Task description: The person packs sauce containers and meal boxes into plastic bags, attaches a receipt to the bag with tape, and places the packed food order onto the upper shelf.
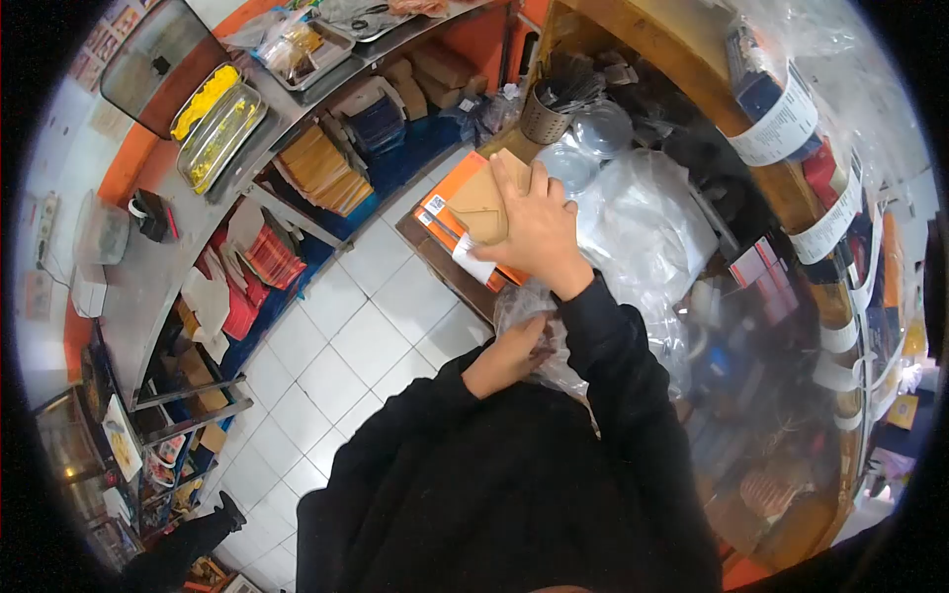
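Observation:
My right hand (537, 217) reaches over an orange and brown cardboard box (463, 188) with a white label. Its fingers and thumb grip the brown cardboard on top of the box. Below it, my left hand (509, 358) is close to my body, with its fingers curled into clear plastic (561, 341), which looks like a bag. The fingertips of that hand are partly hidden by the plastic.
A perforated metal holder (545, 117) with dark utensils stands behind clear round lids (565, 166). Plastic wrapping (647, 232) covers the surface to the right. Stacked folded cartons (321, 170) fill the left shelves. Trays of yellow food (222, 133) sit on the counter. Another person's leg (188, 542) shows lower left.

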